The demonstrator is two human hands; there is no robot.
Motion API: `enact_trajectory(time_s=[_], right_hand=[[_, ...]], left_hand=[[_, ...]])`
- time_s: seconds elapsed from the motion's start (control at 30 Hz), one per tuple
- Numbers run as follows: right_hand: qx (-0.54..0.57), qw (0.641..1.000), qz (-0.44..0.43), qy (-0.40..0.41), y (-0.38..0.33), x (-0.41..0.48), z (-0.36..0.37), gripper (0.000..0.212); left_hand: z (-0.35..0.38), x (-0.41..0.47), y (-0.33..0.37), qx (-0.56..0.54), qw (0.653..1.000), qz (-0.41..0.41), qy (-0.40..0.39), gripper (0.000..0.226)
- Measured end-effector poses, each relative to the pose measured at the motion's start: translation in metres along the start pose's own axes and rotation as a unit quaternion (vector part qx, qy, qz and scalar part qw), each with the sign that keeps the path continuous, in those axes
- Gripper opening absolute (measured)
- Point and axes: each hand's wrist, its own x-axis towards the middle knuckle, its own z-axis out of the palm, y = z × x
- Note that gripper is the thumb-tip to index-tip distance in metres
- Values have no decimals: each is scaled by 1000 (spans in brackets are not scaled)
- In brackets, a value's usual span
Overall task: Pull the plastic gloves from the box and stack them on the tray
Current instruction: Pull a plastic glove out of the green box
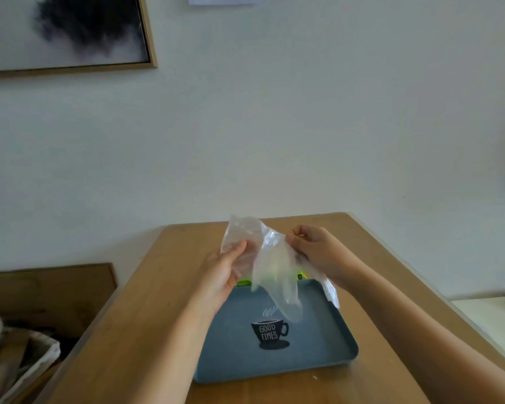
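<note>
"Gloves (274,266): where now?"
"Over the tray (347,345), before the green box (244,283); my left hand (225,269) and right hand (315,252) grip them, apart. Best spread flat, then lower."

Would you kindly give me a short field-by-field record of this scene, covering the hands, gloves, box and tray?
left hand: holds plastic gloves
right hand: pinches the gloves' upper edge
gloves: clear, crumpled, hanging above the tray
tray: blue, cup print, on wooden table
box: green, behind tray, mostly hidden by gloves
</note>
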Motion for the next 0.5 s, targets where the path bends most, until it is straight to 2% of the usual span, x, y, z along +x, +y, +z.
enact_trajectory(time_s=[0.1,0.2,0.27,0.33,0.4,0.47,0.5], right_hand=[[-59,998,29,-15,10,-14,-2,22],[-228,967,92,-63,17,-21,-15,24],[-225,967,102,-58,10,-26,-24,32],[-147,987,33,-55,-13,-36,-30,36],[-91,989,-32,-114,-43,-43,-30,43],[-143,974,-51,-168,-68,-43,-23,50],[-201,961,-56,-180,-75,-41,-18,45]], left_hand=[[2,-10,-1,79,994,33,61,17],[-2,-18,6,232,963,113,81,21],[-3,-26,17,356,918,166,50,26],[2,-36,34,430,883,186,-14,25],[10,-47,50,466,862,183,-77,20],[17,-56,63,491,844,178,-121,17],[19,-59,68,496,841,171,-134,17]])
